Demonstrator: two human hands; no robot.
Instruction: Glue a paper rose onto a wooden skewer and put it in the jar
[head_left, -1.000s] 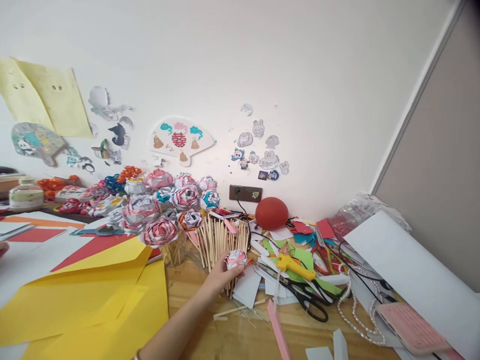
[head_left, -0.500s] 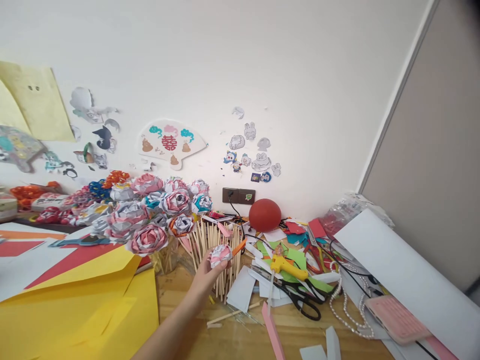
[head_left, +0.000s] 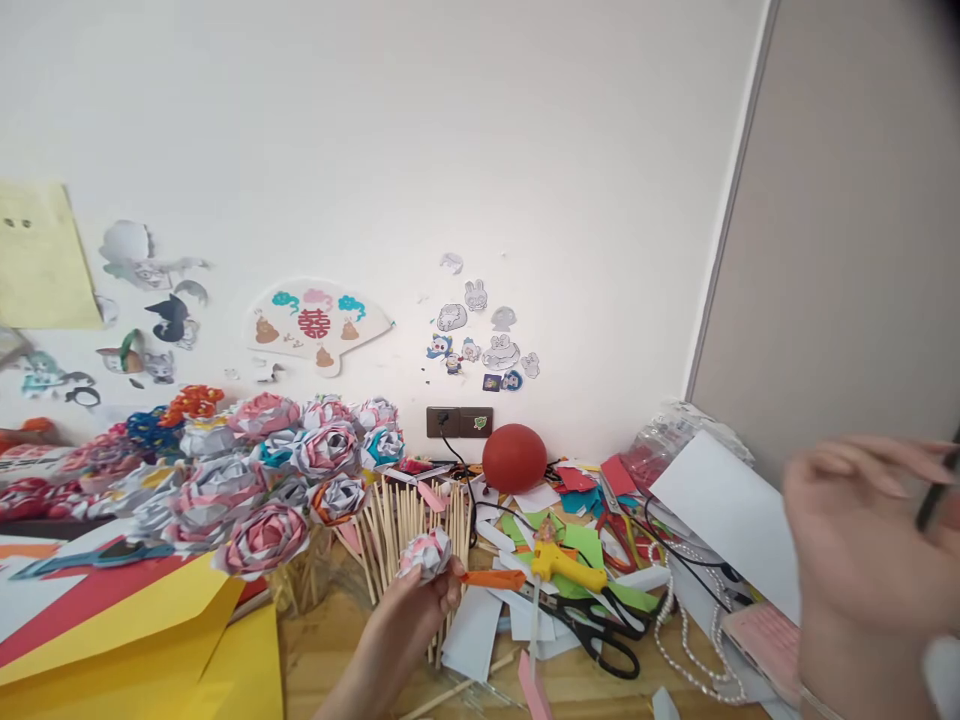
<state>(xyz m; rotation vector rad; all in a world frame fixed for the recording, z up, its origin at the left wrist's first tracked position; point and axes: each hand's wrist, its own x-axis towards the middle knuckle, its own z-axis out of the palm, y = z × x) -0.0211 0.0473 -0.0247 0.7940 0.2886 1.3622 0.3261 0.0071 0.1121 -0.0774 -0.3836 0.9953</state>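
Observation:
My left hand (head_left: 409, 620) is closed round a small folded-paper flower (head_left: 426, 553) in white and pink, above the front of the table. A folded orange paper strip (head_left: 491, 579) sticks out to the right from beside the flower; whether it is joined to it is hidden by my fingers. Behind this hand stands a dense bunch of thin wooden sticks (head_left: 390, 520). Raised at the right edge, my right hand (head_left: 870, 540) is blurred, its fingers curled about a slim dark thing (head_left: 934, 500) that the edge cuts off.
Finished paper flowers (head_left: 262, 540) crowd the left, behind yellow paper (head_left: 135, 640). A yellow glue gun (head_left: 566, 568), black-handled scissors (head_left: 600, 640), paper scraps and a pearl string (head_left: 664, 640) lie on the right. A red balloon (head_left: 514, 458) rests near the wall socket (head_left: 459, 422).
My right hand has come into view at the right edge. My left hand has moved lower with the flower, and the orange strip now points right. The view has turned slightly right and up.

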